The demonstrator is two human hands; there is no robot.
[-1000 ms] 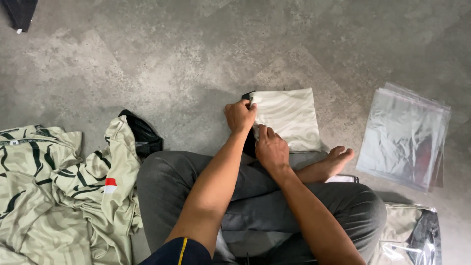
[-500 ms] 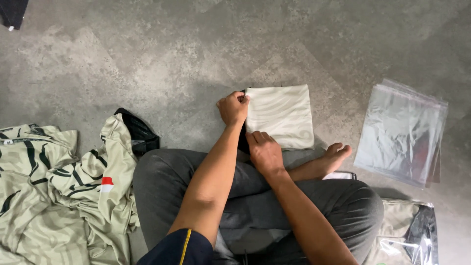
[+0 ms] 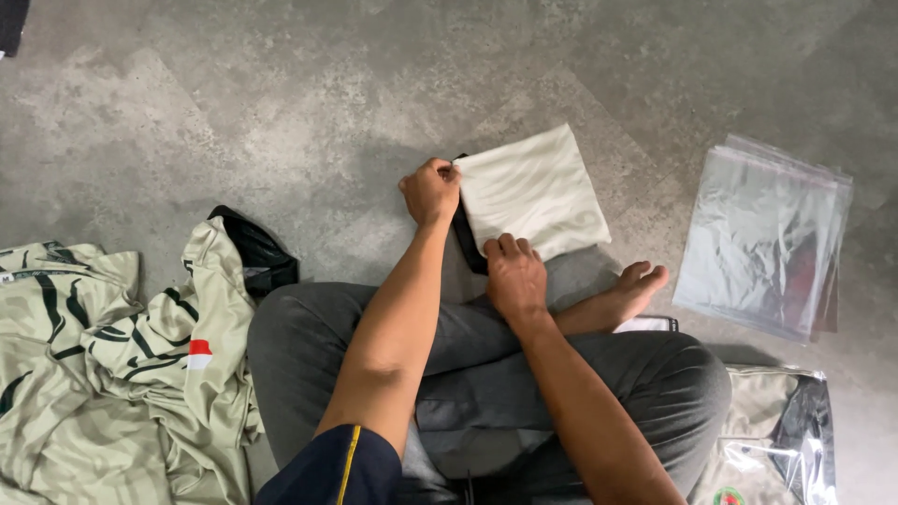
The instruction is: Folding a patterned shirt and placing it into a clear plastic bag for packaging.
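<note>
A folded cream shirt (image 3: pixel 538 192) with a faint wavy pattern and a black edge lies on the grey floor in front of my crossed legs. My left hand (image 3: pixel 430 190) pinches its far left corner. My right hand (image 3: pixel 514 276) grips its near left corner, fingers curled over the edge. The shirt sits tilted, its left side turned toward me.
A heap of loose cream shirts with dark stripes (image 3: pixel 112 355) lies at my left, with a black piece (image 3: pixel 257 248) beside it. A stack of clear plastic bags (image 3: pixel 762 238) rests at the right. A bagged shirt (image 3: pixel 776 440) lies by my right knee.
Both hands have turned the folded shirt, so it now sits tilted and a little farther from me. My left hand moved up and left; my right hand shifted slightly right.
</note>
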